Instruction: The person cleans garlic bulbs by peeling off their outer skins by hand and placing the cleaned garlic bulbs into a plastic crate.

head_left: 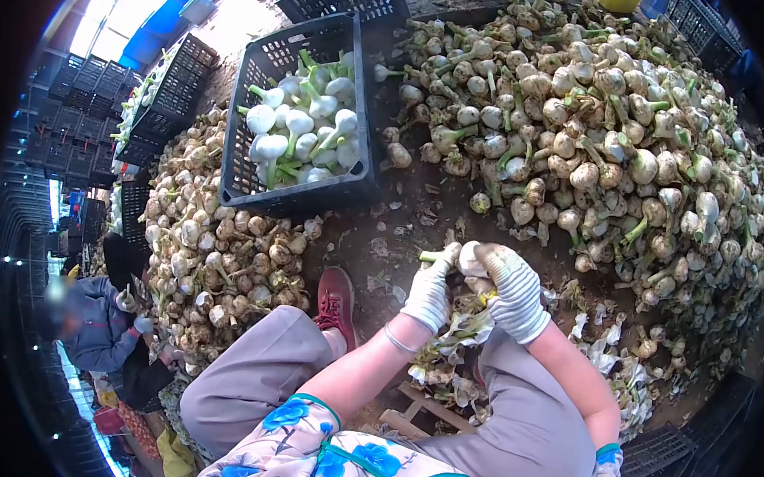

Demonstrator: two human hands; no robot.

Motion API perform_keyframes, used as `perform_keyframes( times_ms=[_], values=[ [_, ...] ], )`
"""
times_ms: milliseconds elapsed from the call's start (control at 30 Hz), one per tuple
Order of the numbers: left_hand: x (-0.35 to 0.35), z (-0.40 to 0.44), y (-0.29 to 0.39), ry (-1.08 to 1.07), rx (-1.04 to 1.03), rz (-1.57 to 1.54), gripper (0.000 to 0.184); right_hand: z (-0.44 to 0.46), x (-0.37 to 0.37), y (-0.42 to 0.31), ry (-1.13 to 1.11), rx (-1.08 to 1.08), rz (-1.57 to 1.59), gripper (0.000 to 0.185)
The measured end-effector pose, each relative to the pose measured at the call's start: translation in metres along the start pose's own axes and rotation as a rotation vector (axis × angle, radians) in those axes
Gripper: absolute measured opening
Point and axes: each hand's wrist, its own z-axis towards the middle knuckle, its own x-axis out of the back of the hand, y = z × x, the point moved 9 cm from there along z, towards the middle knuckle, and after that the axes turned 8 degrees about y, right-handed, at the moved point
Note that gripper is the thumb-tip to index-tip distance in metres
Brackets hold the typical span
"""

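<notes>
Head view: one garlic bulb between both hands, crate part-way to full

Grip: my left hand (431,292), in a striped glove, is clamped on a garlic bulb (471,259); my right hand (513,295), gloved likewise, is closed over the bulb's other side. The two sets of fingers nearly meet. A green stem (430,257) pokes out beyond my left thumb; whether it belongs to this bulb, I cannot tell. A yellowish bit below my right fingers is too small to identify.

Location: the bulb sits above the ground between my knees, over a litter of peeled skins (468,327).

Done: clean white bulbs (297,124) with green stems lie in the black crate (298,202) ahead of me, to the left. They cover the middle of it, below the rim. A further crate (170,101) beyond holds more pale bulbs.

Left: a large heap (591,128) of brown-skinned bulbs ahead and to the right, and a second heap (203,231) beside the crate.

Estimate: the bulb in hand looks mostly stripped, pale where it shows. Judging by the heaps, far more remains than is finished.

Also noted: another person (106,320) sits at the far side of the left heap.
</notes>
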Motion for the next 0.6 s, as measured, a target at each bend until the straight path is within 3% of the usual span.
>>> perform_keyframes(
  times_ms=[67,100,133,200,267,300,333,400,433,467,567,600],
  values=[
    [0.013,0.017,-0.013,0.027,0.037,-0.077,0.022,-0.01,-0.014,0.009,-0.12,0.117,0.043,0.044],
    [0.017,0.023,-0.011,0.045,-0.015,-0.131,0.022,0.0,0.002,0.017,0.084,-0.043,0.162,0.027],
    [0.023,0.027,-0.009,0.064,-0.065,-0.186,0.022,-0.006,0.004,0.048,0.197,-0.425,0.402,0.015],
    [0.018,0.011,0.005,0.109,-0.086,-0.091,0.019,-0.039,-0.006,0.126,0.194,-0.65,0.22,0.024],
    [0.013,0.004,0.027,0.041,-0.123,-0.063,0.017,-0.074,-0.043,0.131,-0.558,-0.779,-0.082,0.05],
    [0.004,0.0,0.044,-0.073,-0.064,-0.087,0.017,-0.085,-0.043,0.122,-0.83,-0.794,-0.27,0.066],
    [-0.008,-0.024,0.087,0.023,-0.23,-0.276,0.025,-0.086,-0.042,0.125,-0.767,-0.689,-0.3,0.049],
    [-0.018,-0.05,0.161,-0.31,-0.374,-0.367,0.045,-0.066,-0.019,0.142,-0.375,-0.66,-0.298,0.033],
    [-0.014,-0.053,0.18,-0.313,-0.47,-0.42,0.044,-0.041,-0.008,0.142,-0.158,-0.576,-0.162,0.038],
    [-0.012,-0.051,0.182,-0.244,-0.456,-0.421,0.039,-0.018,0.006,0.134,-0.056,-0.386,-0.315,0.045],
    [-0.019,-0.034,0.141,-0.329,-0.169,-0.338,0.028,0.029,0.003,0.157,-0.136,-0.448,-0.565,0.048],
    [-0.007,-0.029,0.123,-0.197,-0.169,-0.296,0.023,0.036,-0.002,0.168,-0.166,-0.464,-0.624,0.047]
  ],
)
